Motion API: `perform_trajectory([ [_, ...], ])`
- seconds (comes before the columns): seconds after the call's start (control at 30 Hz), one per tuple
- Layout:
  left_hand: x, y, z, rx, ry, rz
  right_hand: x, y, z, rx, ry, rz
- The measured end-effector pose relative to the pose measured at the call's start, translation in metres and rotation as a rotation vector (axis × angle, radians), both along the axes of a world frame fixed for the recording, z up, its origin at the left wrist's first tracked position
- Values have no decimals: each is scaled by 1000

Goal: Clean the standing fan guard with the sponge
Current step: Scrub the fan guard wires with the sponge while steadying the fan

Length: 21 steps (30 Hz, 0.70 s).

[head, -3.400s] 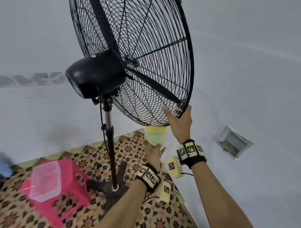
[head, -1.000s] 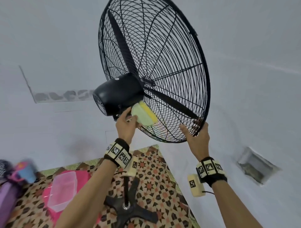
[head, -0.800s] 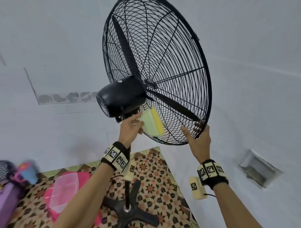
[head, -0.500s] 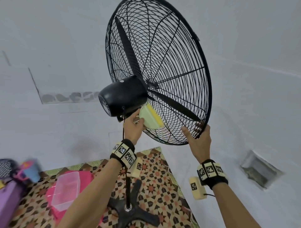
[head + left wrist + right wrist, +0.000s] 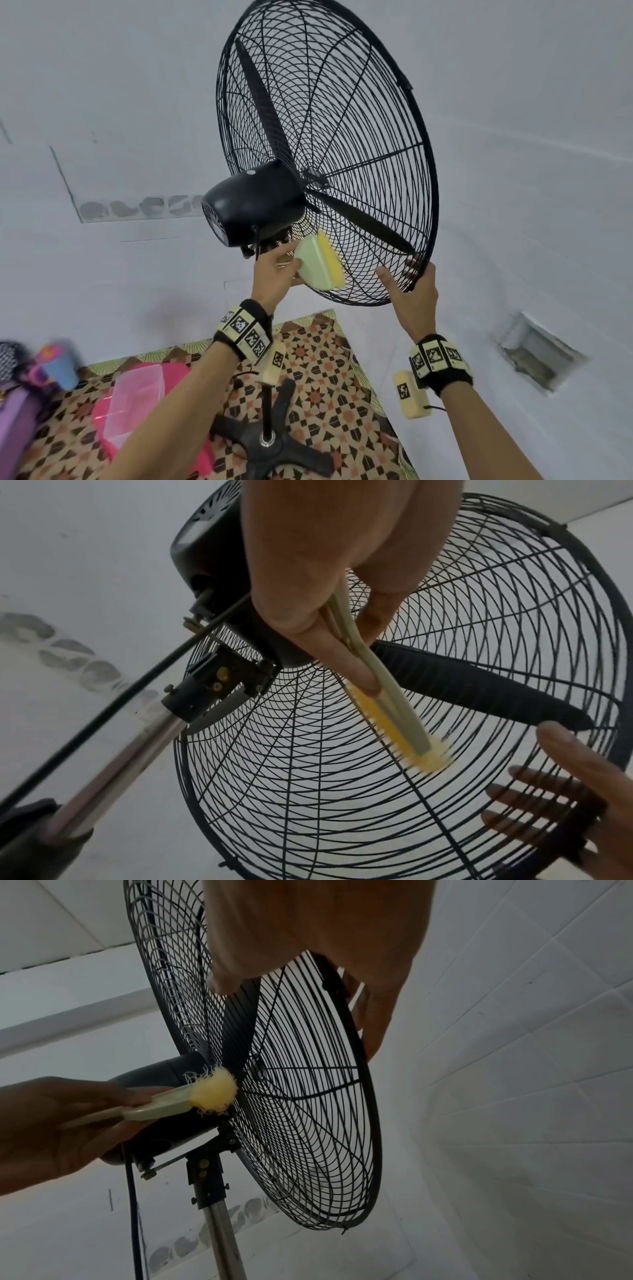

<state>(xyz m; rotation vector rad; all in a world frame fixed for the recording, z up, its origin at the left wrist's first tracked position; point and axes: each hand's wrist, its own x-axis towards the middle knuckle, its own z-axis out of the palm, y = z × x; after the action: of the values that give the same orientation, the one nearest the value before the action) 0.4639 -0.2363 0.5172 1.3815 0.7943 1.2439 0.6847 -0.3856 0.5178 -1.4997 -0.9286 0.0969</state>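
1. Left hand (image 5: pixel 274 270) is up under the motor housing (image 5: pixel 255 202), its grip pinched on the sponge (image 5: pixel 318 263), thumb on one face, fingers behind.
2. The sponge's yellow scrubbing side presses against the rear wires of the fan guard (image 5: pixel 346 137), low on the guard, just right of the motor.
3. Right hand (image 5: pixel 412 294) has its grip wrapped round the guard's lower rim: fingers hooked over the front, thumb stretched along the back mesh.
4. A black blade (image 5: pixel 359 219) sits inside the guard between the two hands.
5. Down below, the fan's pole (image 5: pixel 269 407) runs to its black base (image 5: pixel 274 448) on a patterned mat (image 5: pixel 329 377), with a pink stool (image 5: pixel 137 401) beside it.
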Motion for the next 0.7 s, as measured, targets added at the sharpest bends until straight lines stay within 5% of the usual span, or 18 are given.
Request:
perform_trajectory([
  [0.17, 3, 1, 1, -60, -162, 197, -7, 3, 4, -3, 3, 12],
  [0.37, 19, -26, -19, -30, -85, 97, -4, -1, -1, 2, 18, -2],
  [0.53, 13, -17, -14, -3, -116, 192, -9, 3, 2, -8, 17, 7],
  [0.7, 21, -37, -30, -35, -74, 18, -6, 0, 1, -14, 16, -10],
])
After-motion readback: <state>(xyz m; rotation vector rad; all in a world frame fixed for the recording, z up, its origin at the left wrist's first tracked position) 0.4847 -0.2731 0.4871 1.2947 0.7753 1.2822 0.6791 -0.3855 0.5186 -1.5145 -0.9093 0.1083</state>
